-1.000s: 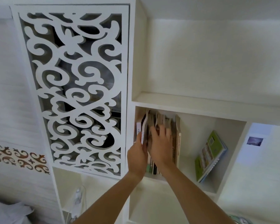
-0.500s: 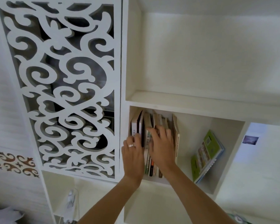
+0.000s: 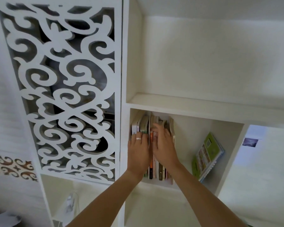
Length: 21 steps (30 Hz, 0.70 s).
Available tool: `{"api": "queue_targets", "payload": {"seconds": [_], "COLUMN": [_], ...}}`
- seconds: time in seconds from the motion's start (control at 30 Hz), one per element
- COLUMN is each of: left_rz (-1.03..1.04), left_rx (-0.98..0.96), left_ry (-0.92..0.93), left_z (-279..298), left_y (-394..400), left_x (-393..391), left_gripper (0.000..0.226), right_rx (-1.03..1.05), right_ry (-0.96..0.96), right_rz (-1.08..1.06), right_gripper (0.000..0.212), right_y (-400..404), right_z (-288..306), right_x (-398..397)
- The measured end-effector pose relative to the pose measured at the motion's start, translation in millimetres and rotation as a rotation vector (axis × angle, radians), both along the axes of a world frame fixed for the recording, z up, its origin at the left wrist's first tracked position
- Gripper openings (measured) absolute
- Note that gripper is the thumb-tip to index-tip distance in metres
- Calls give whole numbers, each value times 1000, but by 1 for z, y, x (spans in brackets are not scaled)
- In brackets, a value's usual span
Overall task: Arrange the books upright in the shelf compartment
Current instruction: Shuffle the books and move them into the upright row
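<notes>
Fingers of the left hand (image 3: 138, 149) are lying mostly straight and close together, pressing flat against the spines at the left end of the row of books (image 3: 154, 145); a silver ring (image 3: 138, 138) is showing on one finger. Fingers of the right hand (image 3: 163, 145) are spreading and bending a little over the middle and right spines of the same row, fingertips reaching in toward the upper part of the books; whether any finger is hooking round a single book, cannot tell, the hand is blurred. Both hands are touching each other at centre frame, forearms coming up from the bottom edge. Row of books is standing roughly upright, packed against the left wall of the shelf compartment (image 3: 203, 126), just below centre of the frame, spines facing out; the rightmost book of the row is leaning slightly. A green book (image 3: 206, 154) is sitting well apart from the row, at the right side of the same compartment, tilting against the right wall with its cover facing out. White scrollwork cut-out panel (image 3: 62, 89) is filling the left half of the frame beside the compartment. A wide upper compartment (image 3: 203, 63) is sitting directly above. A small picture (image 3: 250, 142) is showing on the wall at right edge, past the shelf side.
</notes>
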<state>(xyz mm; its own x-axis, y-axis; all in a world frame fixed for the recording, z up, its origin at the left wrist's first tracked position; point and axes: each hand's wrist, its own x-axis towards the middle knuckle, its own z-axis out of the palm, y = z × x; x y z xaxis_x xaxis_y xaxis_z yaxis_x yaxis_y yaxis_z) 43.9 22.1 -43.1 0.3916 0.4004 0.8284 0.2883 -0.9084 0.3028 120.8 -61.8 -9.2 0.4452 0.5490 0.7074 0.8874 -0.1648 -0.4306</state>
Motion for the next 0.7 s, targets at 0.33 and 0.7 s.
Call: {"api": "queue_targets", "payload": {"seconds": [0.33, 0.7], "left_rz": [-236, -106], "left_rx": [-349, -364], "left_ry": [-299, -411], "left_z": [-2, 15], "left_y": [-30, -45], "left_x": [-22, -64], "left_gripper": [11, 17], "right_rx": [-41, -79], "right_ry": [-53, -217], "right_rz": [10, -110], "right_gripper": [38, 51], "right_y": [-4, 3], "right_z": [-2, -5], "right_x": [2, 0]}}
